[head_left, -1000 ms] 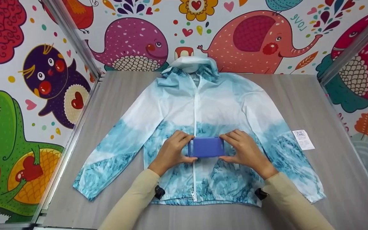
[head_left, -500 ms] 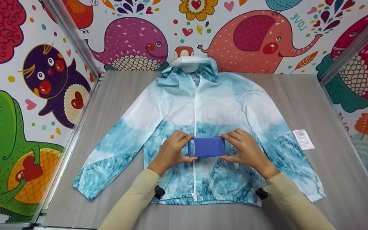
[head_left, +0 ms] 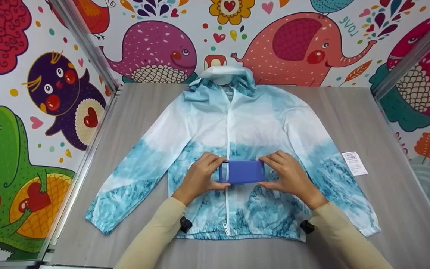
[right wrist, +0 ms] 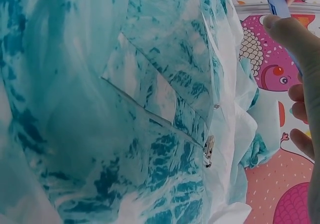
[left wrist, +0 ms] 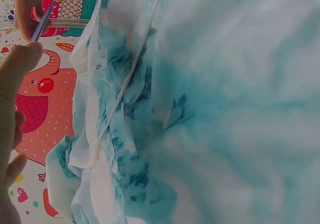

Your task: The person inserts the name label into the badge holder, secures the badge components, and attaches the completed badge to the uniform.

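A flat blue rectangular card holder (head_left: 243, 172) is held up above the jacket, in the middle of the head view. My left hand (head_left: 198, 175) pinches its left end between thumb and fingers. At the other end my right hand (head_left: 287, 175) grips it the same way. Near the left end a narrow see-through strip shows beside the solid blue part. Beneath lies a hooded jacket (head_left: 256, 130), white and teal, zipped up the front with its sleeves spread. Edge-on, the holder (left wrist: 43, 22) looks thin in the left wrist view.
The jacket covers much of a grey wood-grain table (head_left: 136, 112). Against the right sleeve lies a white paper tag (head_left: 354, 163). Cartoon-printed walls (head_left: 215, 37) with metal edge posts (head_left: 411, 48) enclose the table at the back and sides.
The right hand has shifted slightly to the right, and the solid blue part with it. The see-through strip at the holder's left end has widened. The left hand has stayed nearly still.
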